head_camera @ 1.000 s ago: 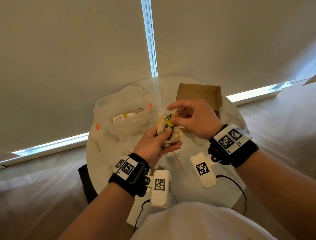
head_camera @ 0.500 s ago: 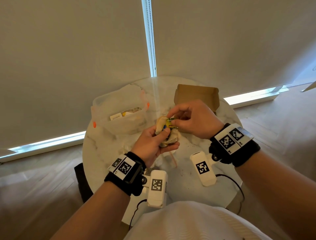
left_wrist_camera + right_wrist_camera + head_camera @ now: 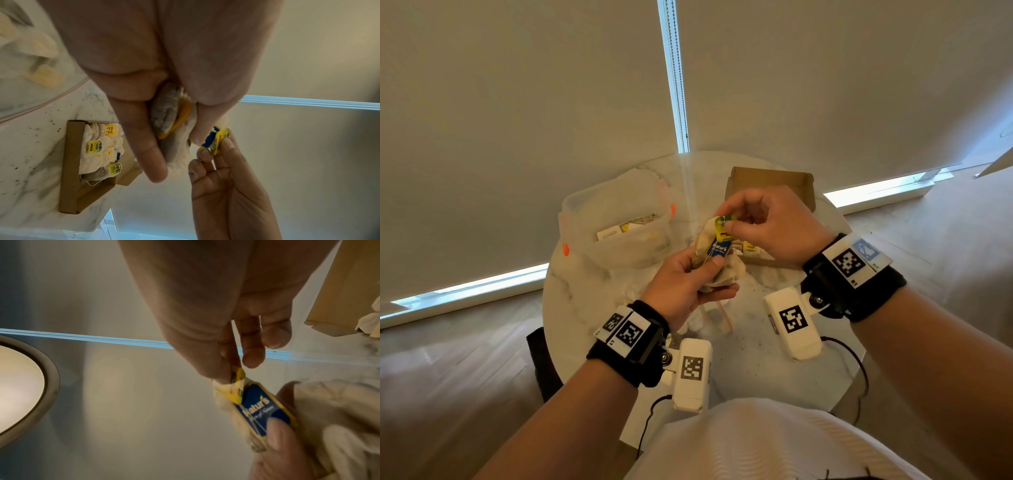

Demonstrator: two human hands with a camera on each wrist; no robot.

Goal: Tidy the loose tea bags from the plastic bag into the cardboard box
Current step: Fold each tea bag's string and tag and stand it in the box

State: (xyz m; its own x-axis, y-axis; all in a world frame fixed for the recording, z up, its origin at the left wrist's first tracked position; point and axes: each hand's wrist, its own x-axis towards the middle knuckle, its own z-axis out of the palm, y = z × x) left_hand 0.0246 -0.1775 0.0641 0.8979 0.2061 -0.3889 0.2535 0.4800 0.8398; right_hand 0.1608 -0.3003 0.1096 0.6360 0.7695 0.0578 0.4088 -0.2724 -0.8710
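Note:
My left hand (image 3: 700, 279) grips a bunch of beige tea bags (image 3: 724, 274) above the marble table, thumb pressing a blue paper tag (image 3: 717, 249). The bunch shows between the fingers (image 3: 164, 116) in the left wrist view. My right hand (image 3: 736, 224) pinches a yellow-green tag (image 3: 725, 221) at the top of the bunch, seen as the yellow tag (image 3: 238, 378) beside the blue tag (image 3: 265, 410). The open cardboard box (image 3: 770, 181) stands behind my right hand; several tea bags (image 3: 100, 149) lie in the box (image 3: 71, 170). The clear plastic bag (image 3: 616, 219) lies at the back left.
The round marble table (image 3: 756, 359) is speckled with tea crumbs. A thin orange string (image 3: 726, 317) and loose white tea bags (image 3: 697, 320) lie under my left hand. White window blinds (image 3: 517, 102) hang close behind the table. Wood floor surrounds it.
My right hand has lifted the yellow-green tag upward out of the bunch, uncovering the blue tag under my left thumb. The left hand keeps its hold in place.

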